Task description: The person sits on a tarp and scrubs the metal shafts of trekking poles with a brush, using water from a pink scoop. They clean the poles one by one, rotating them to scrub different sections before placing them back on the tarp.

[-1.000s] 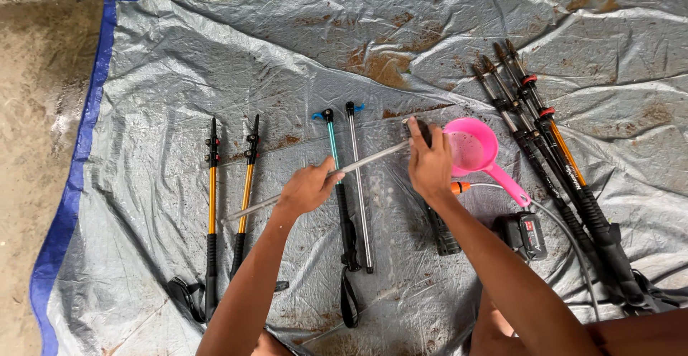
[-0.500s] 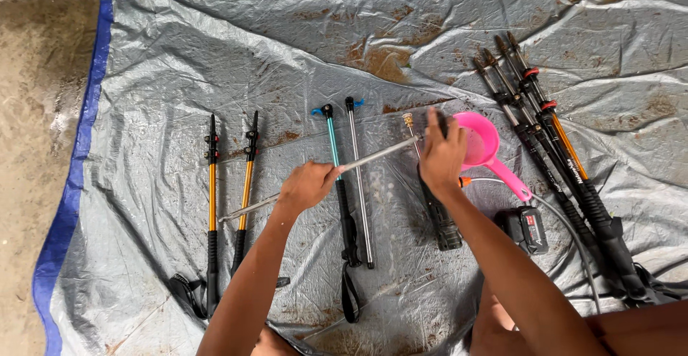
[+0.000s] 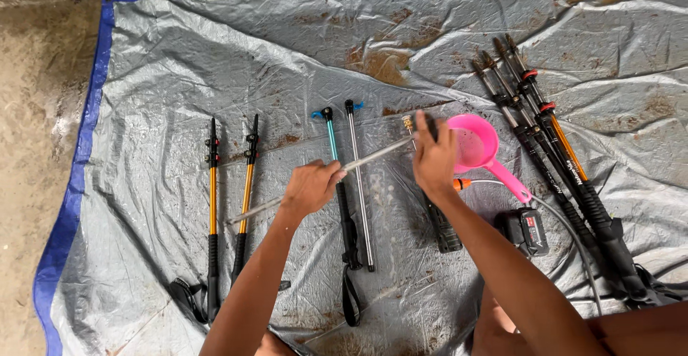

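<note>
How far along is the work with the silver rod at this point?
Laid out on the tarp: two orange poles, a teal pole and a steel pole. In hand: left hand and right hand hold a thin silver rod. Its brass tip is not seated in anything visible.

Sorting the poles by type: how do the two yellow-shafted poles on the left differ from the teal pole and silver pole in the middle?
The yellow-shafted poles have orange-yellow shafts and black tops; the teal pole and silver pole have a teal and a bare-metal shaft with blue fittings on top. The yellow pair lies untouched; the left hand hovers over the middle pair. All lie lengthwise, roughly parallel, on the grey tarp.
</note>
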